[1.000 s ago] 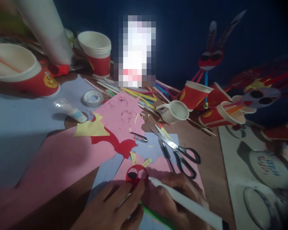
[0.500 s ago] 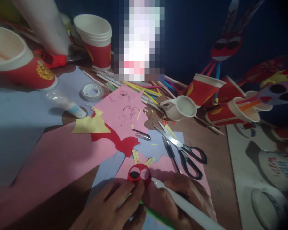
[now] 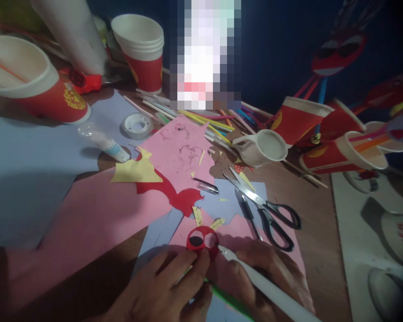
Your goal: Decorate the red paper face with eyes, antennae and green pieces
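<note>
A round red paper face (image 3: 202,232) with one black pupil, a pale right eye and two yellow paper antennae lies on pink paper. My left hand (image 3: 174,281) holds its lower edge under its fingertips. A green straw (image 3: 231,304) runs from beneath those fingers toward the lower right. My right hand (image 3: 262,273) is closed around a white pen (image 3: 272,290); its tip meets the right edge of the pale eye. Close above that hand lie black-handled scissors (image 3: 263,203) and a black pen (image 3: 249,214).
A pen cap (image 3: 207,186), yellow paper scrap (image 3: 137,172), glue bottle (image 3: 104,143) and tape roll (image 3: 137,126) lie farther back. Several straws (image 3: 201,118) are heaped behind. Stacked cups (image 3: 143,58), a white mug (image 3: 262,147) and cups with paper figures (image 3: 342,152) stand around.
The whole view has shifted, so things appear farther right. My hands keep nearly the same pose, and the pen tip stays by the pale eye.
</note>
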Tool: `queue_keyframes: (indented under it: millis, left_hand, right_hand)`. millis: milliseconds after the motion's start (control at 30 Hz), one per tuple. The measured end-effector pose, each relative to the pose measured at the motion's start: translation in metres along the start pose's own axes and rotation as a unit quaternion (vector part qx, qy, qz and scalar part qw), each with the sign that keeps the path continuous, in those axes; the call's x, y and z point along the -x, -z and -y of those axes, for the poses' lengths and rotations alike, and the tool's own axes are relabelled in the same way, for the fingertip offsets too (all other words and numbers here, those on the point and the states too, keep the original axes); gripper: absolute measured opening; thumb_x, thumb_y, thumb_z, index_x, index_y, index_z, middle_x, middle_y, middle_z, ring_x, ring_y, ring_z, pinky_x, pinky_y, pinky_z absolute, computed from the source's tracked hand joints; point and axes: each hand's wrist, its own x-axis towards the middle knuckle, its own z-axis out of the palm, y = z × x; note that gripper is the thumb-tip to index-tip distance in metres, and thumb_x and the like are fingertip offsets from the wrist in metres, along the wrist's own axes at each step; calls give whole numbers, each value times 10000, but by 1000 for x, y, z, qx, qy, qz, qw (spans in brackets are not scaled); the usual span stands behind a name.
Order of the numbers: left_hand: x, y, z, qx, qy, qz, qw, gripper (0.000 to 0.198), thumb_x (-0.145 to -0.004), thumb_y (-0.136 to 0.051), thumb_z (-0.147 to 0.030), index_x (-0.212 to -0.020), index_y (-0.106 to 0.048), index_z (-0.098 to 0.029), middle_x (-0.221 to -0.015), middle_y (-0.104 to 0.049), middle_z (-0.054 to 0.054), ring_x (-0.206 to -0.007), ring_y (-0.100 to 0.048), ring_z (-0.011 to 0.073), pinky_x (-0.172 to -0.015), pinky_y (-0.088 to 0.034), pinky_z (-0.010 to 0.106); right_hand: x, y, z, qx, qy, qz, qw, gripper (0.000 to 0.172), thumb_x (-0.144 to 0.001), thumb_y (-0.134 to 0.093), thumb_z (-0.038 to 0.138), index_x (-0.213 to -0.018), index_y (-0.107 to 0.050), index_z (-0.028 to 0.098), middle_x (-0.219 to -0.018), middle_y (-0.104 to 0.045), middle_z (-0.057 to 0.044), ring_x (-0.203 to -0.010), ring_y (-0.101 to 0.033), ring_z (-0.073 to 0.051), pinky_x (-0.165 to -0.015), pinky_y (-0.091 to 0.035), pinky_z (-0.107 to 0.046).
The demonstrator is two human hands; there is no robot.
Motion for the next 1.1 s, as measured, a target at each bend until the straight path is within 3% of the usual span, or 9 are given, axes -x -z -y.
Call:
queue_keyframes:
  millis: [67,167,233,300,600,733,933,1100]
  left_hand:
    - [0,0,0,4,3,-2,1000,126,-837,-536,-230,-846,-661,-224,-1053,-693,23,-896,-573,192,-731,-439,330]
    - [1,0,0,2,15,-25,1000,141,-845,-524,-204,-827,-661,-229,-1029,-693,8,-887,-574,182,-736,-435,325]
    - [1,0,-1,4,18,-12,1000,135,-846,-529,-212,-837,-661,-235,-1031,-688,4,-899,-574,180,-742,-437,321]
    - [2,0,0,8,7,1,1000,117,-840,-546,-245,-857,-662,-242,-1038,-687,4,-919,-574,187,-748,-441,323]
    - [1,3,0,3,-2,7,1000,184,-847,-546,-380,-850,-661,-236,-1043,-698,29,-876,-577,202,-711,-434,344]
    - [2,-2,0,-4,-10,9,1000,217,-839,-553,-420,-857,-660,-233,-1043,-694,35,-875,-571,205,-714,-422,344]
    - [6,-12,-4,15,11,-79,997,340,-867,-472,-478,-774,-666,-214,-1000,-685,44,-864,-567,209,-702,-408,350]
    - [2,0,-1,-2,-1,13,1000,298,-811,-564,-503,-857,-666,-227,-1053,-683,37,-910,-563,209,-729,-423,344]
  right_hand:
    - [-3,0,1,-4,4,0,1000,214,-921,-508,294,-1105,-573,207,-1135,-594,-67,-907,-612,-179,-767,-526,-358]
    - [-8,4,5,-4,4,-5,1000,171,-909,-492,356,-990,-616,271,-883,-696,-4,-699,-672,-152,-581,-574,-257]
    - [-11,7,9,0,-2,-12,1000,141,-884,-501,380,-924,-620,314,-712,-706,33,-572,-683,-149,-438,-567,-219]
    - [-13,10,12,0,-10,-7,1000,109,-863,-522,365,-909,-611,321,-674,-709,43,-552,-693,-156,-394,-565,-210]
    - [-5,14,6,11,-46,-8,999,77,-782,-609,305,-859,-613,295,-751,-736,15,-625,-707,-183,-538,-604,-230]
    - [-7,9,4,-4,-39,-7,999,29,-787,-608,303,-814,-602,295,-700,-726,26,-558,-687,-156,-483,-583,-204]
    - [-4,5,6,-30,-34,8,999,74,-845,-572,359,-888,-615,318,-678,-700,43,-533,-661,-135,-444,-560,-207]
    - [5,9,7,-32,-50,19,998,174,-903,-529,313,-1035,-602,225,-1015,-647,-42,-813,-635,-165,-692,-552,-314]
